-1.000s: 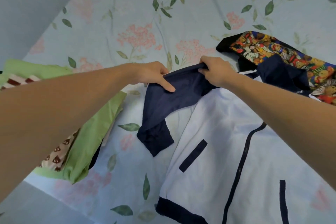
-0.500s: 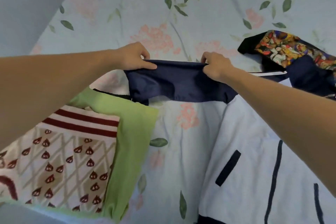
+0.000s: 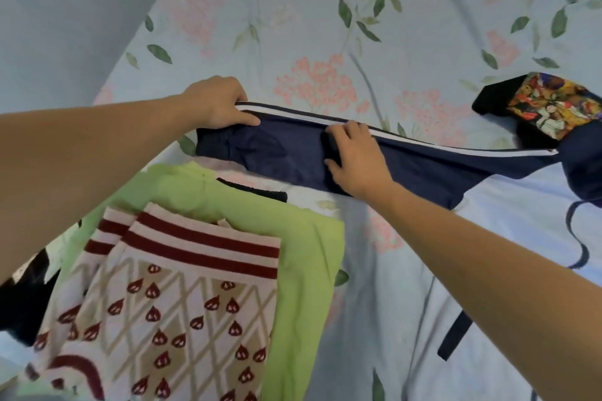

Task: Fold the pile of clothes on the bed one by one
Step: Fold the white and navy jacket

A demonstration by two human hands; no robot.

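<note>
Head view: navy sleeve [image 3: 286,153] lies lengthwise left-right on the bed [image 3: 325,26]; left hand [image 3: 221,101] pinches its cuff end, right hand [image 3: 355,159] presses flat mid-sleeve, fingers [image 3: 342,137] spread.

A bed [image 3: 325,26] in a pale blue sheet with pink flowers and green leaves carries a white and navy jacket [image 3: 508,238] at right, a colourful printed garment [image 3: 553,104] far right, and a stack topped by a patterned knit [image 3: 182,303] over a green garment [image 3: 303,238] near left
</note>
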